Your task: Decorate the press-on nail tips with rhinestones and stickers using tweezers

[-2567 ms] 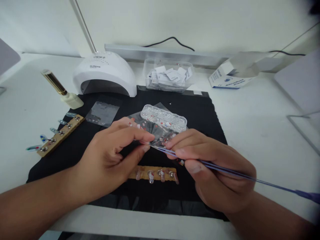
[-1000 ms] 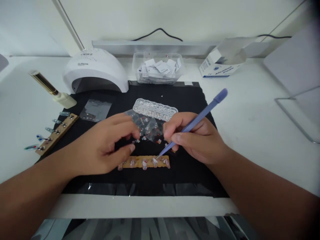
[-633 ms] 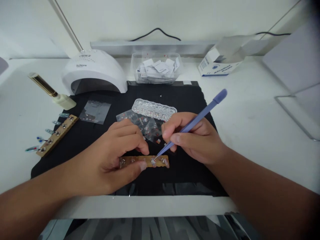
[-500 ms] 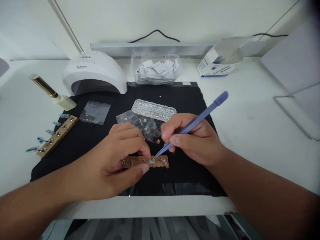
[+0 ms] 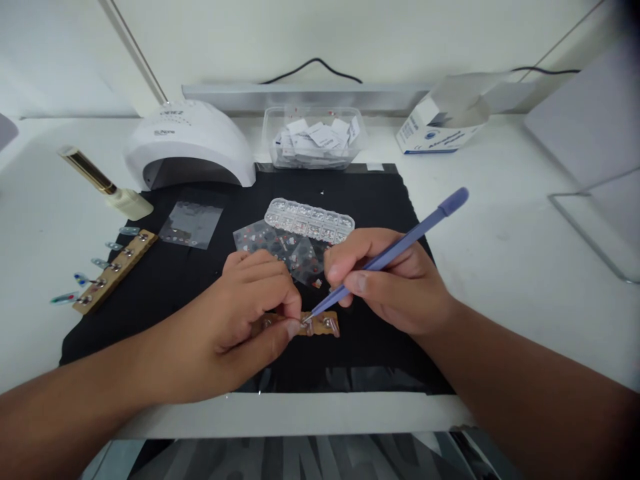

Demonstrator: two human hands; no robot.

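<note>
My right hand [image 5: 400, 287] grips slim purple tweezers [image 5: 415, 235] like a pen, their metal tip slanting down to the left. That tip meets the thumb and forefinger of my left hand [image 5: 250, 313], which are pinched together; whatever lies between them is too small to make out. Directly beneath is a short wooden strip [image 5: 319, 320] with clear nail tips standing on metal mounts, its left part covered by my left hand. Behind my hands lie clear sticker sheets [image 5: 257, 239] with red and white motifs, and a clear compartment case [image 5: 309, 219] of small shiny pieces.
On the left are a second wooden strip [image 5: 117, 272] with decorated nail tips, a polish bottle [image 5: 131, 203] and a clear packet [image 5: 193, 223]. A white nail lamp [image 5: 190, 137], a plastic tub [image 5: 315, 157] of paper sachets and an open box [image 5: 433, 137] stand behind the black mat [image 5: 350, 357].
My left thumb and forefinger have closed together at the tweezers' tip, covering the small whitish-red piece seen there before. More of the wooden strip's left end is now hidden.
</note>
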